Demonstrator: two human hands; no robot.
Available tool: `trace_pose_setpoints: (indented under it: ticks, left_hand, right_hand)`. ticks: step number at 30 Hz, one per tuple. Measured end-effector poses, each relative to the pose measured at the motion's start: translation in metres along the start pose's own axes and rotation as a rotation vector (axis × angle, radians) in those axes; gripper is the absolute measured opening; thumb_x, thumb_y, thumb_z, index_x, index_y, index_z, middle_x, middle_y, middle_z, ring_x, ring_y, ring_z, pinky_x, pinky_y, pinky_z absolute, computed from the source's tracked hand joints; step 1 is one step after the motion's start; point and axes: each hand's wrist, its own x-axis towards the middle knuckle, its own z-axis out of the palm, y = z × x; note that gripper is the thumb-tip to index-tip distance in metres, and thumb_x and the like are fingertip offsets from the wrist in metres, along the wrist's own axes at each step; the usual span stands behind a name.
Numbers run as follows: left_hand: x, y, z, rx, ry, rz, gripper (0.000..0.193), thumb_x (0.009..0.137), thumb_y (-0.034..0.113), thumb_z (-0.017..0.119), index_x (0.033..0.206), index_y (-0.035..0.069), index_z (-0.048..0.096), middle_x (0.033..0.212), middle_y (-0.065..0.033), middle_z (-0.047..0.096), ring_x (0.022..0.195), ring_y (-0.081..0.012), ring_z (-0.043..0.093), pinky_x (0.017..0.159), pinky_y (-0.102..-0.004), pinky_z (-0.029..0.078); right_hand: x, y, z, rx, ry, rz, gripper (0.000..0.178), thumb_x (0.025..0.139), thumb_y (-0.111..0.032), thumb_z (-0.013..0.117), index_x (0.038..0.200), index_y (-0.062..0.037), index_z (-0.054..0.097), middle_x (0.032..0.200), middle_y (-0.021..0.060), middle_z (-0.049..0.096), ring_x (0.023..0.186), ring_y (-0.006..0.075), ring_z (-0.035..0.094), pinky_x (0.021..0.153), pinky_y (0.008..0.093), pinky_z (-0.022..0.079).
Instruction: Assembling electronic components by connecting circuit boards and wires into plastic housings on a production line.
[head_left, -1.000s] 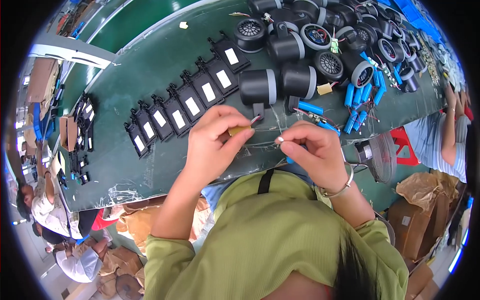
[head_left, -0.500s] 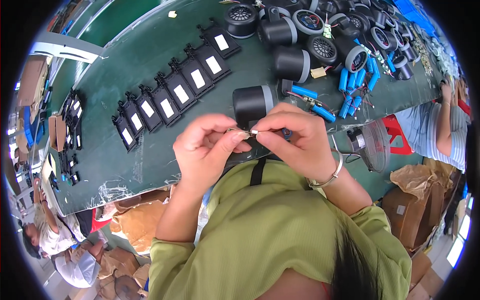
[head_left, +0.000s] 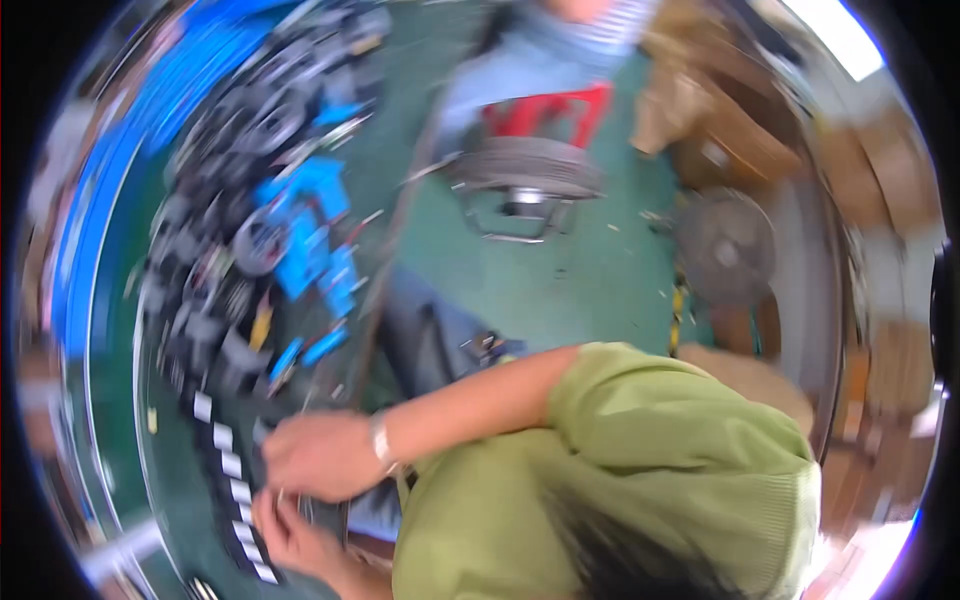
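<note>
The whole picture is smeared by motion. My right hand [head_left: 325, 455], with a silvery bracelet [head_left: 381, 440] at its wrist, is curled closed over the bench's near edge. Just below it in the picture is my left hand [head_left: 290, 535], its thumb and fingers drawn together. Whatever lies between the fingertips is too blurred to name. Beside both hands runs a row of flat black cases [head_left: 236, 505] with white labels. Farther along the bench are blue cylindrical battery cells [head_left: 312, 240] with wires and a heap of black round housings [head_left: 205, 330].
The green bench [head_left: 160, 470] runs along the left. On the floor to the right stand a fan [head_left: 530, 170], a red stool [head_left: 555, 115] and a second fan [head_left: 725, 245]. A person in blue [head_left: 540, 55] is at the far bench side. Cardboard boxes [head_left: 735, 135] stand behind.
The view has swung far to the right, so the bench now lies at the left. My hands, earlier pinching a small white connector, stay close together; the connector no longer shows clearly.
</note>
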Motion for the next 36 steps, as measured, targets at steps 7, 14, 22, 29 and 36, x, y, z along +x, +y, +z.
trace_pose_setpoints:
  ticks: [7, 14, 22, 29, 36]
  left_hand:
    - [-0.008, 0.002, 0.014, -0.037, -0.073, 0.267, 0.019, 0.083, 0.007, 0.06, 0.095, -0.008, 0.06, 0.09, -0.0161, 0.061, 0.078, -0.0219, 0.06, 0.067, -0.0305, 0.052]
    - [-0.007, -0.01, -0.015, -0.032, -0.093, 0.147, 0.023, 0.085, 0.008, 0.055, 0.101, -0.008, 0.055, 0.093, -0.0133, 0.06, 0.08, -0.0188, 0.056, 0.07, -0.0274, 0.047]
    - [0.002, 0.001, 0.0, -0.197, -0.062, 0.215, 0.014, 0.076, -0.005, 0.061, 0.089, -0.002, 0.063, 0.087, -0.0119, 0.063, 0.077, -0.0172, 0.061, 0.069, -0.0249, 0.049]
    - [-0.01, -0.004, -0.003, -0.269, 0.041, 0.227, 0.019, 0.073, -0.005, 0.064, 0.091, 0.001, 0.065, 0.082, -0.011, 0.064, 0.07, -0.0168, 0.062, 0.062, -0.0236, 0.05]
    - [-0.002, -0.013, 0.012, -0.119, 0.114, 0.35, 0.02, 0.071, -0.005, 0.065, 0.09, 0.003, 0.066, 0.076, -0.0102, 0.064, 0.067, -0.0183, 0.062, 0.057, -0.025, 0.05]
  right_hand:
    - [-0.016, -0.017, -0.011, -0.243, -0.044, 0.124, 0.013, 0.066, -0.016, 0.059, 0.067, -0.0039, 0.063, 0.075, 0.0093, 0.057, 0.077, 0.0265, 0.056, 0.062, 0.037, 0.044]
    - [0.0, -0.032, -0.007, -0.304, -0.094, 0.005, 0.013, 0.063, -0.016, 0.061, 0.065, -0.0038, 0.066, 0.07, 0.0137, 0.063, 0.071, 0.0309, 0.061, 0.06, 0.0402, 0.049]
    - [-0.009, -0.021, -0.008, -0.091, 0.163, -0.002, 0.002, 0.076, -0.006, 0.059, 0.078, -0.0059, 0.057, 0.074, 0.0101, 0.052, 0.071, 0.0283, 0.052, 0.062, 0.0362, 0.043]
    - [-0.016, -0.033, 0.02, -0.048, 0.221, 0.097, 0.015, 0.072, 0.003, 0.058, 0.087, -0.0007, 0.059, 0.075, 0.0104, 0.053, 0.067, 0.0264, 0.053, 0.059, 0.0334, 0.044]
    - [-0.015, -0.03, 0.027, -0.004, 0.273, 0.241, 0.016, 0.072, 0.006, 0.058, 0.086, 0.0006, 0.06, 0.071, 0.0108, 0.052, 0.06, 0.0256, 0.052, 0.053, 0.0313, 0.043]
